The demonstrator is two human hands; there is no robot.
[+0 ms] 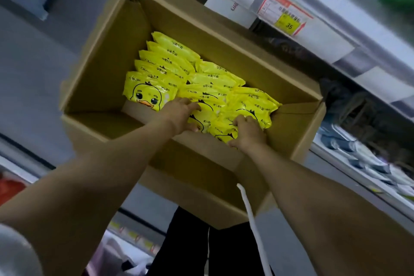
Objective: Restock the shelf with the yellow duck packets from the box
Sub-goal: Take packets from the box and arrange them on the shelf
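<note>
Against the near wall of the box (105, 63), the left hand (179, 115) and right hand (248, 133) curl their fingers round duck packets (149, 94). These look light, soft and slippery, so they are probably best pinched across their edges.

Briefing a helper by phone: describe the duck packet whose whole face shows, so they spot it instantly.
Find the open cardboard box by the shelf. In its left row of yellow packets, take the nearest packet, just left of the left hand. Only it shows the whole duck face and orange beak.

Box (107, 56) matt brown cardboard; duck pkts (147, 94) glossy yellow plastic.
</note>
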